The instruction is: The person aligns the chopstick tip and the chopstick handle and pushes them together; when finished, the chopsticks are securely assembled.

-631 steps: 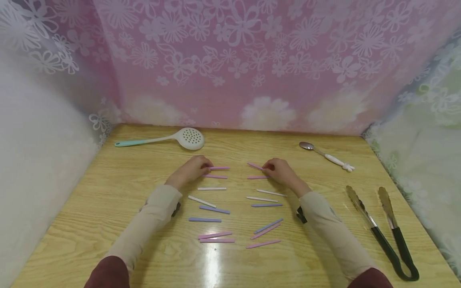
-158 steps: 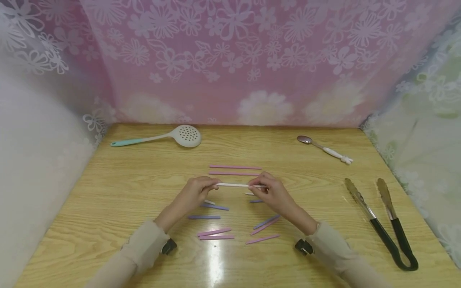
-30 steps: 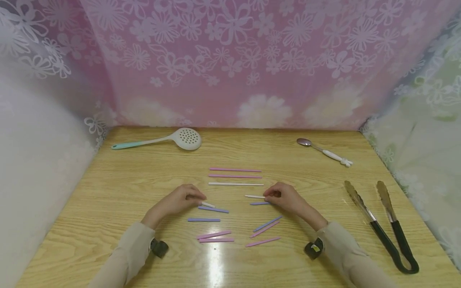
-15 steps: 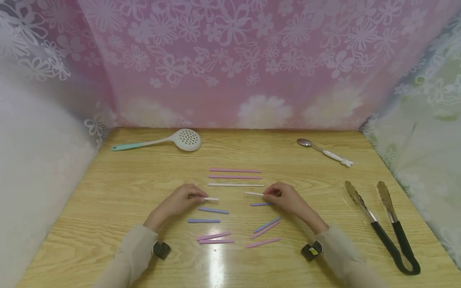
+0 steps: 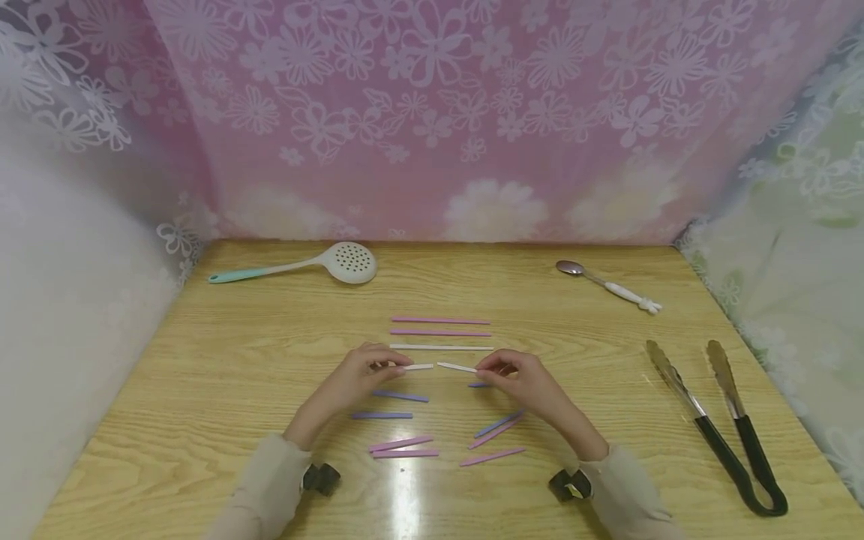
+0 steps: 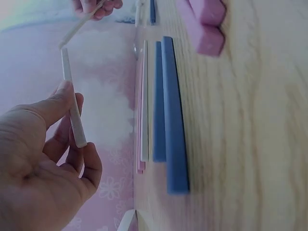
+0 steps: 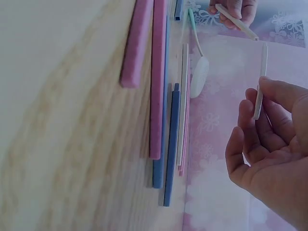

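My left hand (image 5: 354,376) pinches a white chopstick half (image 6: 72,101) between thumb and fingers, raised over the table. Opposite it, my right hand (image 5: 525,381) pinches a second white chopstick half (image 7: 261,91). Their inner ends point at each other across a small gap in the head view. Just beyond lie a full-length white chopstick (image 5: 442,347) and two full-length pink chopsticks, a nearer one (image 5: 439,332) and a farther one (image 5: 439,320). Blue halves lie below each hand, such as a left blue half (image 5: 382,415) and a right blue half (image 5: 499,424), the latter beside pink.
Several pink halves, among them a left pink half (image 5: 405,454) and a right pink half (image 5: 493,457), lie nearest me. A skimmer (image 5: 351,262) is at the back left, a spoon (image 5: 628,292) at the back right, and black-handled tongs (image 5: 729,442) at the right.
Both white halves have been lifted and brought inward toward each other. Over the longer span, pink and white halves have become full-length chopsticks lying in a row.
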Motion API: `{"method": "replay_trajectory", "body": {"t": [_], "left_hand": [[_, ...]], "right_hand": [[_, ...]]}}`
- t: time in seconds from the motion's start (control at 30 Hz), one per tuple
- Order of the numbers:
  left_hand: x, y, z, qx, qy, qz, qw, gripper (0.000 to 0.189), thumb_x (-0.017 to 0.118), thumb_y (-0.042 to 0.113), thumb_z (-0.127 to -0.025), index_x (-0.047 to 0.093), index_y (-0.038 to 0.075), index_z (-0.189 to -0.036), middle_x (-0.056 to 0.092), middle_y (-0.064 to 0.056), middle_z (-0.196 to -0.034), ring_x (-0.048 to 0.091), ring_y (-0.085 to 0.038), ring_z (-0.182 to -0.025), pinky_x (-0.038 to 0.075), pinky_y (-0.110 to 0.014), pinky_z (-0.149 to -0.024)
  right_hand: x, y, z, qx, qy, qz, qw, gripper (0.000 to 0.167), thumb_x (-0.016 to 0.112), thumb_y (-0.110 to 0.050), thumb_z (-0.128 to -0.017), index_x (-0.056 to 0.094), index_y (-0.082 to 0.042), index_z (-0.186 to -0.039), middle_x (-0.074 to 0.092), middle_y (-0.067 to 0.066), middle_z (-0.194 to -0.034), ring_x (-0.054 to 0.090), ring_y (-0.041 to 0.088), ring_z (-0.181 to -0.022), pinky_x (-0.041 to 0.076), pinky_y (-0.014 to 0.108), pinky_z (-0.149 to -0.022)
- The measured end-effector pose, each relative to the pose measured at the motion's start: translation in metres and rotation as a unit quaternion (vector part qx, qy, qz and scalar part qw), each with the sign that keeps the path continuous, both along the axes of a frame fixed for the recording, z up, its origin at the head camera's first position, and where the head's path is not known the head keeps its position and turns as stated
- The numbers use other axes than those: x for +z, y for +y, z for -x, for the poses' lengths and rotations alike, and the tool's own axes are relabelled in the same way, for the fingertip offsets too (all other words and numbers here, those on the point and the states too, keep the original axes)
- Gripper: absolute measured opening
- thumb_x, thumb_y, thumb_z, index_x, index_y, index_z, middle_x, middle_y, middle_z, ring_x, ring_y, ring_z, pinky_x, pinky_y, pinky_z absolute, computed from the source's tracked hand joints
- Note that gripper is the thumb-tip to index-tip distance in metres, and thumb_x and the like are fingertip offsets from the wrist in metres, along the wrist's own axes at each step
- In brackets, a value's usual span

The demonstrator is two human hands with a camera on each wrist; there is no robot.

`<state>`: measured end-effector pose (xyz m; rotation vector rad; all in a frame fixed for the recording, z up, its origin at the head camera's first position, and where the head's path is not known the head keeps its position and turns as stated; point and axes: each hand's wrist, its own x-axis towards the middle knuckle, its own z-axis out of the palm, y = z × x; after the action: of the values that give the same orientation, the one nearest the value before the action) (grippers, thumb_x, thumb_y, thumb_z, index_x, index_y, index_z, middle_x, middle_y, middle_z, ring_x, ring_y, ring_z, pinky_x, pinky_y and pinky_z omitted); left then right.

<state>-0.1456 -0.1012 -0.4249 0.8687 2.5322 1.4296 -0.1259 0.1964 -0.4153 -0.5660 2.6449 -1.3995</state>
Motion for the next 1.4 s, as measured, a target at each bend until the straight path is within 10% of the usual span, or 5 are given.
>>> {"method": "replay_trajectory", "body": {"t": [0.87, 1.4], "left_hand": [[0.007, 0.012, -0.011, -0.017, 0.001, -0.021, 0.9996, 0.023, 0.057, 0.015, -0.096, 0.065, 0.002, -0.113, 0.064, -0.009, -0.11, 0.061, -0.021, -0.097, 0.053, -0.027, -0.083], [0.008, 0.021, -0.021, -0.018, 0.162, -0.021, 0.9863, 0.019, 0.062, 0.001, -0.088, 0.069, -0.005, -0.105, 0.071, -0.012, -0.095, 0.066, -0.023, -0.088, 0.055, -0.022, -0.077]], "right_hand": [[0.006, -0.017, -0.006, 0.002, 0.062, 0.019, 0.9979, 0.01, 0.067, -0.008, -0.088, 0.071, -0.002, -0.095, 0.058, 0.001, -0.088, 0.046, 0.005, -0.074, 0.046, 0.018, -0.061], [0.011, -0.025, -0.02, 0.008, 0.151, 0.038, 0.9878, 0.006, 0.07, 0.0, -0.083, 0.071, -0.001, -0.089, 0.053, -0.002, -0.082, 0.035, -0.001, -0.059, 0.037, 0.017, -0.049]]}}
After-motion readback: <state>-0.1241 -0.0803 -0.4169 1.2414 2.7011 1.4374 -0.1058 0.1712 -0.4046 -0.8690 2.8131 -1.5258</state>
